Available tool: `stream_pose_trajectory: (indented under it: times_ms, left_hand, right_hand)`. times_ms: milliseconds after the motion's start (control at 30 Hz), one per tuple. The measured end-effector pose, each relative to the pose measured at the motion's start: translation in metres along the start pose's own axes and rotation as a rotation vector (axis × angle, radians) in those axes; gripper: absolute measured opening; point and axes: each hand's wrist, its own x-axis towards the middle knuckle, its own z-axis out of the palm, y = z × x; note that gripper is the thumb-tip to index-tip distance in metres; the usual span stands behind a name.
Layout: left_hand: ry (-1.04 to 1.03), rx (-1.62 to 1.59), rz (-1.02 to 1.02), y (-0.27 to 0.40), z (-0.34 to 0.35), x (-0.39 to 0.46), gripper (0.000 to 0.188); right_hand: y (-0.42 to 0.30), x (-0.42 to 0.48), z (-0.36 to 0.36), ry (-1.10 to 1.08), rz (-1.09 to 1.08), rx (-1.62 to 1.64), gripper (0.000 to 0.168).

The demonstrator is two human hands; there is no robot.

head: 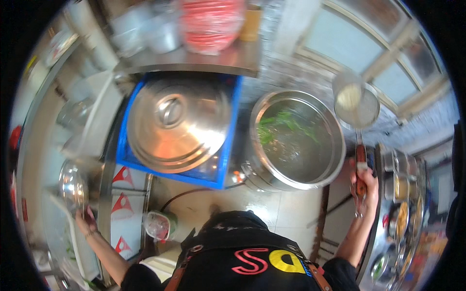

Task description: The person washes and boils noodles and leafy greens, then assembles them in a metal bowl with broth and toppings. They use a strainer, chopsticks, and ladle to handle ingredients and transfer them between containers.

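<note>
On the left, my left hand (86, 220) grips the rim of a shiny metal bowl (74, 187), held above the counter with the containers. On the right, my right hand (366, 185) is closed around the wooden handles of wire-mesh strainers (358, 105), which stick up beside the large pot; something pale lies in one basket. Leafy greens (287, 122) float in the cloudy liquid of the tall steel pot (338, 160), between the strainers and a large domed steel lid (182, 131). What the metal bowl holds is hidden from view.
The lid lies over a blue-edged square frame (233, 120). A metal shelf (196, 67) above it carries plastic-wrapped red goods. Ingredient trays (400, 189) line the right counter. A small bin (160, 225) stands on the floor, near a hose. White containers (96, 105) sit at the left.
</note>
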Motion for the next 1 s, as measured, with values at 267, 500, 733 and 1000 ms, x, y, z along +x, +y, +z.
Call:
stream_pose_trajectory:
  times_ms: [267,500,733,1000]
  left_hand:
    - [-0.469,0.014,-0.216,-0.087,0.155,-0.165,0.028]
    - [-0.828,0.203,-0.474,-0.172,0.27,-0.296,0.057]
    - [-1.042,0.456,-0.52,-0.227,0.3,-0.325,0.042]
    - [-0.941,0.568,-0.424,-0.223,0.335,-0.352,0.042]
  right_hand:
    - [0.077,0.024,-0.019,0.054,0.106,-0.143,0.017]
    - [0.16,0.043,-0.041,-0.153,0.609,-0.162,0.009]
    - [0.178,0.022,-0.056,-0.127,0.433,-0.397,0.016]
    - [0.13,0.015,-0.033,-0.001,0.165,-0.597,0.013]
